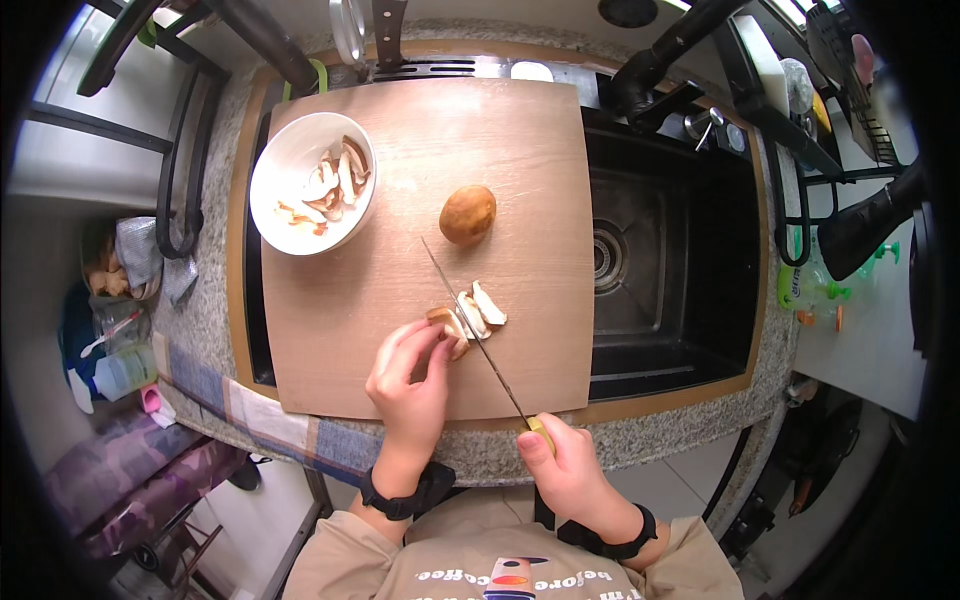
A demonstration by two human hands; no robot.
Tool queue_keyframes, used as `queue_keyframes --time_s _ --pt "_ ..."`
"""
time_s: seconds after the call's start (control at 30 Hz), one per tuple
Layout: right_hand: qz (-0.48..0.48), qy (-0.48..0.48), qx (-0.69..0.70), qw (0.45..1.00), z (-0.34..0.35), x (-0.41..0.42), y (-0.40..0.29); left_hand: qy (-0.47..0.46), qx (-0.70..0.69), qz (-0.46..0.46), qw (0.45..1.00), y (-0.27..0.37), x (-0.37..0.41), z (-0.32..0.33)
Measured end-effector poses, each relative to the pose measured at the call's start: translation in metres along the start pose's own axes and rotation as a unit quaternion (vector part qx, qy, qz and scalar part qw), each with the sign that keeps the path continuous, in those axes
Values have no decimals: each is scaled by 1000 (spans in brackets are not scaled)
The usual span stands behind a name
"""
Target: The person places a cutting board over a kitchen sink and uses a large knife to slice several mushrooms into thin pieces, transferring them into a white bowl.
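Observation:
My left hand [411, 371] pinches a piece of brown-capped mushroom [448, 328] against the wooden cutting board [337, 330]. In my right hand [559, 457] is the yellowish handle of a knife [491, 365], whose thin blade slants up and left, just right of the held piece. Cut mushroom slices [489, 304] lie on the blade's right side. Farther up the board rests a whole brown mushroom [468, 215], apart from both hands. A white bowl [274, 161] at the board's upper left holds several mushroom slices [346, 174].
The board lies over part of a black sink [645, 300], whose drain shows at right. A checked cloth [262, 412] hangs over the granite counter's front edge at left. Green-capped bottles [814, 289] stand at far right. Black rack legs [259, 41] rise behind the board.

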State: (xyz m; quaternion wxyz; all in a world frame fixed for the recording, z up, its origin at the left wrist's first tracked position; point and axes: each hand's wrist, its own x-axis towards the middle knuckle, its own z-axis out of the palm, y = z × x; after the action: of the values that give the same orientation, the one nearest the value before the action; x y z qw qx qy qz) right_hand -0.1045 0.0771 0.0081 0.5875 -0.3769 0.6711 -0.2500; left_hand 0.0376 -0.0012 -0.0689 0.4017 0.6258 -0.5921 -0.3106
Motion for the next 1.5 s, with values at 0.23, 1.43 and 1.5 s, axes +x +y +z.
queue_keyframes --time_s 0.23,1.43,1.5 --pt "15 -6 -7 1000 4 4 1 8 4 -21 1000 -3 -1 -14" --pt "7 -18 9 1000 26 4 2 -42 -311 -269 911 -30 -6 -32" --pt "11 -17 35 999 24 5 1 -66 -450 -330 827 -34 -4 -40"
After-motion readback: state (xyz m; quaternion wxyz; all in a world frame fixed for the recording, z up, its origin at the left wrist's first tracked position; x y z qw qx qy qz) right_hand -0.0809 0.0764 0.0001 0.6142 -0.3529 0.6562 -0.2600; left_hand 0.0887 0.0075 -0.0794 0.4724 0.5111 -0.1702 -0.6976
